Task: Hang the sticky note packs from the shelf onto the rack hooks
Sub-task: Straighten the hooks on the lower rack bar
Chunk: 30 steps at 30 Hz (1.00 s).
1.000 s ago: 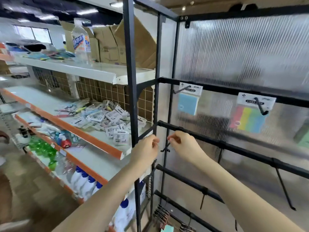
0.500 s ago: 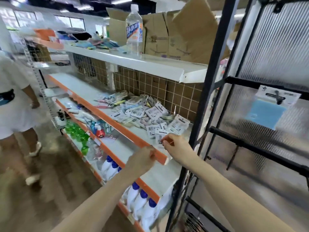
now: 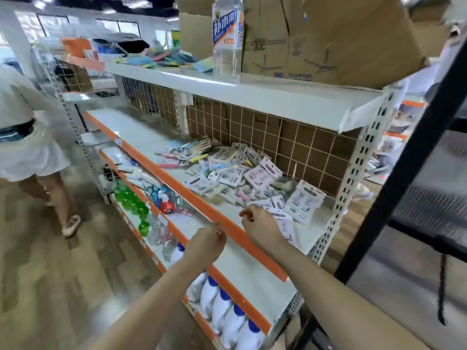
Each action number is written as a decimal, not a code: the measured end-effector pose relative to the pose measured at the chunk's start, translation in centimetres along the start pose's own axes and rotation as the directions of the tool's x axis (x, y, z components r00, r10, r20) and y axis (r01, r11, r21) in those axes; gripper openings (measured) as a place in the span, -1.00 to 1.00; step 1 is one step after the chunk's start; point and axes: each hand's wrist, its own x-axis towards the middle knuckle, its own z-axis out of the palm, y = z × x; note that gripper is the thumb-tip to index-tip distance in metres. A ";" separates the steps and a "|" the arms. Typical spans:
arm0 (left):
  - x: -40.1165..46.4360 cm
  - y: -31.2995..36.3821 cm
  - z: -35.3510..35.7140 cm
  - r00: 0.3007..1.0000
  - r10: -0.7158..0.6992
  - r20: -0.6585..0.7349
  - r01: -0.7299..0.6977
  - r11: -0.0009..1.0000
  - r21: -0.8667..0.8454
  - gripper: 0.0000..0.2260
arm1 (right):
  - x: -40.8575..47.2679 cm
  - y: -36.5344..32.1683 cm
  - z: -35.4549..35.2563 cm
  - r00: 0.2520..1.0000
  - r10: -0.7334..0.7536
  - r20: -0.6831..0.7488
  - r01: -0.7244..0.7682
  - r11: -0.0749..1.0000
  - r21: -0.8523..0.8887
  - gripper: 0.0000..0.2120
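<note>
Right hand point(image 3: 262, 229) over shelf point(image 3: 227, 263), fingers loosely curled, empty, sticky note packs point(image 3: 242, 178) at twelve o'clock; left hand point(image 3: 206, 245) likewise empty.

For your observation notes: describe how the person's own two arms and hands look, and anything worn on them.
Both forearms are bare, with no sleeve in view. The left hand and the right hand wear no gloves; no watch, ring or bracelet shows.
</note>
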 end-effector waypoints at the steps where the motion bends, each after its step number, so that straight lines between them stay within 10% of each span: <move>1: 1.2 -0.3 -0.2 1.000 -0.007 -0.010 0.007 1.000 0.006 -0.79 | 1.3 0.0 0.4 1.000 0.022 -0.017 -0.022 1.000 0.015 -0.75; 17: 15.7 -5.1 -2.8 0.992 -0.052 -0.119 0.052 0.999 -0.009 -0.79 | 15.1 -1.0 7.5 0.991 0.106 -0.079 -0.093 0.985 0.148 -0.78; 30: 26.5 -7.5 -4.0 0.958 0.223 -0.182 -0.217 0.975 0.054 -0.75 | 25.3 -2.5 8.8 0.954 -0.104 -0.281 0.043 0.975 -0.217 -0.68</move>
